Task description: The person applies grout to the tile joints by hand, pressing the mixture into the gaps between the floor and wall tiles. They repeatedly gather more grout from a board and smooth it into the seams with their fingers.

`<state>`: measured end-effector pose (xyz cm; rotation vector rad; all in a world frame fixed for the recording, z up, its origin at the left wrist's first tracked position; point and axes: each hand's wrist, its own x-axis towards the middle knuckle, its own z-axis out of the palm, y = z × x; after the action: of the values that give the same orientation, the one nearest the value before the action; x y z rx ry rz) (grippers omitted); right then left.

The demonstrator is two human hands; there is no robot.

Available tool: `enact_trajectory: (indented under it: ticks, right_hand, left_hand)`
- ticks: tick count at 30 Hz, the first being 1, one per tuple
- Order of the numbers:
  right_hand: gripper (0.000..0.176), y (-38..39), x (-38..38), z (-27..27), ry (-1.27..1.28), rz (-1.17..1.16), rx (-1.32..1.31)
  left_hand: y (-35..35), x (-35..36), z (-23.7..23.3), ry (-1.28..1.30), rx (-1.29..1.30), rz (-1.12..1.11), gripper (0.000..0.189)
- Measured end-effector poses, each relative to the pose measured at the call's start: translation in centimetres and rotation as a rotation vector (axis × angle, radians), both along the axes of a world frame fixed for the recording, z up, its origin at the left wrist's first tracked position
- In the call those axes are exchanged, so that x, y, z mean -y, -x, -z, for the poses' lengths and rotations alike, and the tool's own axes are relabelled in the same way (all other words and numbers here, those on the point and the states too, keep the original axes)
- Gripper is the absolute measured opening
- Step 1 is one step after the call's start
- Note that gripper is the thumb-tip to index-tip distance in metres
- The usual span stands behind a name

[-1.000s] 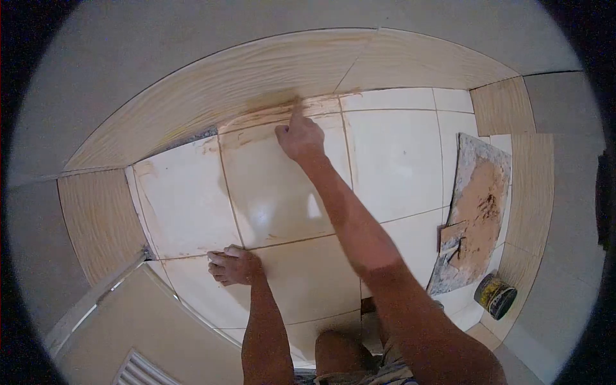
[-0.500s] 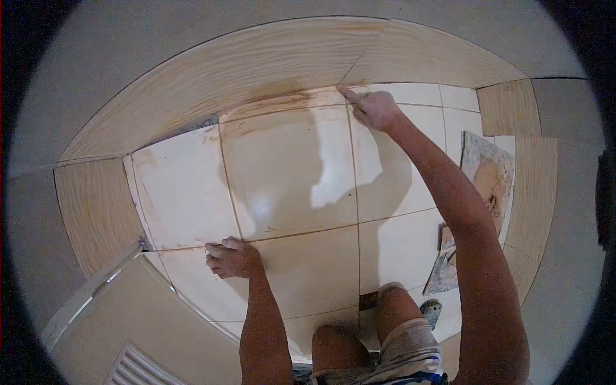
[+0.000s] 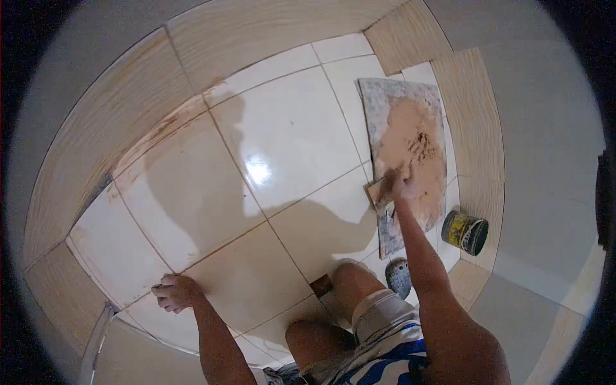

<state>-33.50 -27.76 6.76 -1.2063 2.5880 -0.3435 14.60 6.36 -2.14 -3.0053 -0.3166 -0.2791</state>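
Observation:
My right hand [image 3: 402, 187], smeared by motion, is over the left part of a stained flat board [image 3: 372, 90], at the edge of the pinkish-brown paste [image 3: 407, 125] spread on it. A small flat tan piece [image 3: 373, 194] juts past the board's left edge beside my fingers. I cannot tell whether the fingers grip anything. Low at the left, my left hand [image 3: 178, 292] rests on the white floor tiles [image 3: 237, 276] near a joint line, fingers curled in and their undersides hidden.
Wood-look tiles [image 3: 109, 96] line the base of the walls, with paste smears along the back joint. A yellow and black tub [image 3: 464, 232] lies right of the board. A square brown opening [image 3: 321, 285] shows near my knees. A door panel [image 3: 138, 346] is at lower left.
My right hand has left the joint at the back wall and come over to the paste on the board. The view has turned right, bringing in the tub. My left hand stays planted on the tiles.

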Motion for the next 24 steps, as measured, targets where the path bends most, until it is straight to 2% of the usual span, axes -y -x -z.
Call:
enact_trajectory:
  ticks: [1, 2, 6, 8, 11, 15, 18, 21, 24]
  right_hand:
    - [0.058, 2.6, 0.1, 0.2, -0.003, 0.009, -0.001]
    - [0.058, 5.4, 0.2, 1.3, -0.021, -0.082, 0.018]
    - [0.055, 6.9, 2.6, 1.8, -0.124, -0.22, -0.021]
    - [0.053, 9.9, 4.3, 5.8, -0.129, -0.228, 0.017]
    - [0.049, 10.0, 4.1, 7.0, -0.129, -0.26, 0.049]
    - [0.038, 13.4, 3.6, 11.7, 0.047, -0.312, 0.084]
    - [0.031, 18.7, 4.7, 18.3, 0.389, -0.402, 0.153]
    - [0.029, 2.0, 3.8, 5.1, 0.401, -0.102, 0.211]
    - [0.028, -11.8, 3.6, 2.5, 0.245, -0.297, 0.429]
  left_hand:
    - [0.0, -0.4, 0.5, -0.017, 0.035, 0.021, 0.045]
    - [0.0, -0.5, 0.7, -0.036, 0.072, 0.042, 0.045]
    - [0.2, 0.4, -0.2, -0.075, 0.03, 0.013, 0.045]
    - [0.3, 0.3, -0.2, -0.068, 0.067, 0.023, 0.045]
    - [0.2, 0.0, 0.1, -0.055, 0.074, 0.024, 0.044]
    - [0.2, 0.3, -0.1, -0.097, 0.098, 0.034, 0.04]
    - [0.1, -0.4, 0.9, -0.178, 0.214, 0.138, 0.042]
    - [0.1, 0.1, 0.4, -0.082, 0.166, 0.039, 0.042]
    - [0.1, 0.4, -0.2, -0.072, 0.108, 0.024, 0.044]
